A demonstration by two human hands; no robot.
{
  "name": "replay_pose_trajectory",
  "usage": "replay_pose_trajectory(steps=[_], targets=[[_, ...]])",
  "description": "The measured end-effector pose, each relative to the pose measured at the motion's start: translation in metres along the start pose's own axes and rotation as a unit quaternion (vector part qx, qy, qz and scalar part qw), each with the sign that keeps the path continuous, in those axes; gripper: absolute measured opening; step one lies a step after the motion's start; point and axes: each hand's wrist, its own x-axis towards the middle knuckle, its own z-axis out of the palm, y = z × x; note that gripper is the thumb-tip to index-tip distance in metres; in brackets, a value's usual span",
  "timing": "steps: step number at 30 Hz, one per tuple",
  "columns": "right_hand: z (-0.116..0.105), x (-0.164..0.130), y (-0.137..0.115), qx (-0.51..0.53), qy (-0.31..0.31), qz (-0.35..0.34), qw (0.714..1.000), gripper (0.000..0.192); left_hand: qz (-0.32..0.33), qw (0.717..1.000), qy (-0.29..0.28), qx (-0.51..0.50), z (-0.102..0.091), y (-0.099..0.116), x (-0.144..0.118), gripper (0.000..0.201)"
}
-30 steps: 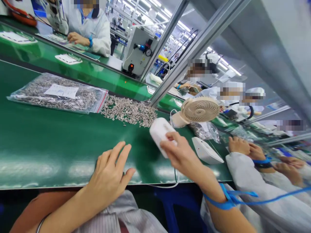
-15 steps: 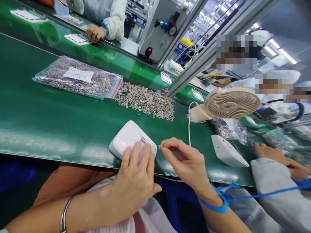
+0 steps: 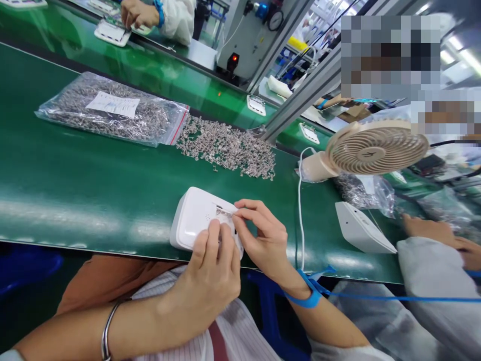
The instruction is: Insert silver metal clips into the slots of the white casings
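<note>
Casing (image 3: 195, 216), white plastic, flat at the near edge of the green belt (image 3: 75, 180), pinned under the left hand (image 3: 210, 273), fingers spread flat across its near end and not closed round anything. Right hand (image 3: 263, 235) pinched shut on a tiny metal clip (image 3: 224, 212), thumb and forefinger pressing it at a slot on the casing's top. Blue strap (image 3: 304, 296) round the right wrist, bangle (image 3: 107, 333) on the left. Likely light, stiff and smooth, so apt to slide on the belt unless held down; best gripped by its rounded edges or pressed flat from above. Clip small and easily dropped, best taken at the fingertips. Against half a second ago: clip then held clear in the air to the right of the casing, now brought down onto it; left hand much as it was; view tipped lower and closer. A second ago, casing carried in by the right hand, left hand empty on the belt. Farther out, a second casing (image 3: 363, 230) to the right by a co-worker's hand (image 3: 424, 230), a white cable (image 3: 300, 210) leading up to a fan (image 3: 376, 148), a loose heap of clips (image 3: 229, 148), a bag (image 3: 108, 115) of more beside it, and another person's hand (image 3: 137, 12) at the far side.
</note>
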Motion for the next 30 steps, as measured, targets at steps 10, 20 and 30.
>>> replay_pose_trajectory(steps=[10,20,30], targets=[[0.003,0.002,-0.003,-0.074,-0.004,-0.012,0.997,0.014,-0.027,0.999,0.014,-0.010,0.003,0.001,0.004,0.039],[-0.002,-0.013,-0.003,-0.018,0.001,0.010,1.000,0.018,-0.040,0.999,0.028,0.001,0.009,0.003,0.007,0.036],[-0.007,-0.025,-0.001,-0.009,-0.036,-0.004,0.999,0.031,-0.037,0.999,0.036,0.012,0.011,0.005,0.007,0.038]])
